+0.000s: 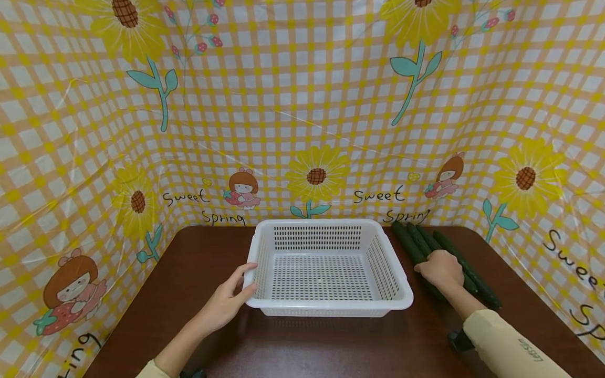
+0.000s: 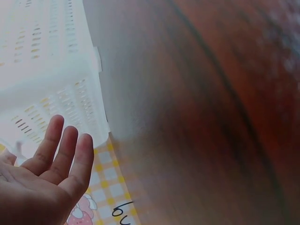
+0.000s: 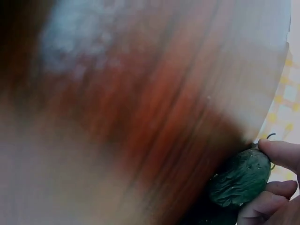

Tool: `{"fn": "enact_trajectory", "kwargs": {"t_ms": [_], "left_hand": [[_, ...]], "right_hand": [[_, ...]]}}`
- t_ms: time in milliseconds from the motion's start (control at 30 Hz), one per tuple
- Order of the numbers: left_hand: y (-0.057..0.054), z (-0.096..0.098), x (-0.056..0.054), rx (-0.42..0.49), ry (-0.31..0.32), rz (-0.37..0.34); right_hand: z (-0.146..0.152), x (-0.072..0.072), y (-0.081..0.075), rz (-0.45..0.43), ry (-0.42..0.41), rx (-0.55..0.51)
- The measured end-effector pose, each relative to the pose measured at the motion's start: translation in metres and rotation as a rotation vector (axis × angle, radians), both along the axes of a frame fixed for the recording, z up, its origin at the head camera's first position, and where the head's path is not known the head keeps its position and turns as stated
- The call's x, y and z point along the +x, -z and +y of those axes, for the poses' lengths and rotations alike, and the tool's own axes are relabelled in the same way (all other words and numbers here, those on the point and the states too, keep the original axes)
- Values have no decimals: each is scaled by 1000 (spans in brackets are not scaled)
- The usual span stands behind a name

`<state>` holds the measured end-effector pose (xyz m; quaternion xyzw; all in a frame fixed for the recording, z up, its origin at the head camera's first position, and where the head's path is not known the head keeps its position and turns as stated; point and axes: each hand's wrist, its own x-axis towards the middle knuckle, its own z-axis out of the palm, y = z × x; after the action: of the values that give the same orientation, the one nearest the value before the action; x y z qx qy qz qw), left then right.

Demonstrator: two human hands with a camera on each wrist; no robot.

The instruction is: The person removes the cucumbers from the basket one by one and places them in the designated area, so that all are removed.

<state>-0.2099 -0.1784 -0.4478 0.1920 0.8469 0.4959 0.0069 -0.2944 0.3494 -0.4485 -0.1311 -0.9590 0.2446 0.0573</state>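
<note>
A white perforated plastic basket (image 1: 326, 310) stands on the dark brown table. My left hand (image 1: 224, 302) rests on its left rim, index finger and thumb touching the edge; in the left wrist view the other fingers (image 2: 56, 154) extend loosely beside the basket wall. To the right of the basket lie several long green cucumbers (image 1: 465, 268), side by side and slanting. My right hand (image 1: 441, 268) is over them and grips one cucumber (image 3: 241, 178), its thumb and fingers round the end in the right wrist view. The hand hides part of the cucumbers.
A yellow checked cloth (image 1: 321, 126) with sunflowers and printed words hangs behind and at both sides of the table (image 1: 321, 346). The basket's far edge is close to the back cloth. Dark straps with small devices (image 1: 459, 340) are at the wrists.
</note>
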Motion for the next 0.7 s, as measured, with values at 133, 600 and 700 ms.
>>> {"fn": "enact_trajectory", "kwargs": {"t_ms": [133, 600, 700], "left_hand": [[1, -1, -1, -17, -22, 3], [-15, -1, -1, -61, -47, 50], [-20, -2, -2, -116, -90, 100]], "right_hand": [[-2, 2, -5, -2, -21, 16], [-3, 6, -18, -30, -46, 42], [-4, 7, -24, -28, -65, 55]]}}
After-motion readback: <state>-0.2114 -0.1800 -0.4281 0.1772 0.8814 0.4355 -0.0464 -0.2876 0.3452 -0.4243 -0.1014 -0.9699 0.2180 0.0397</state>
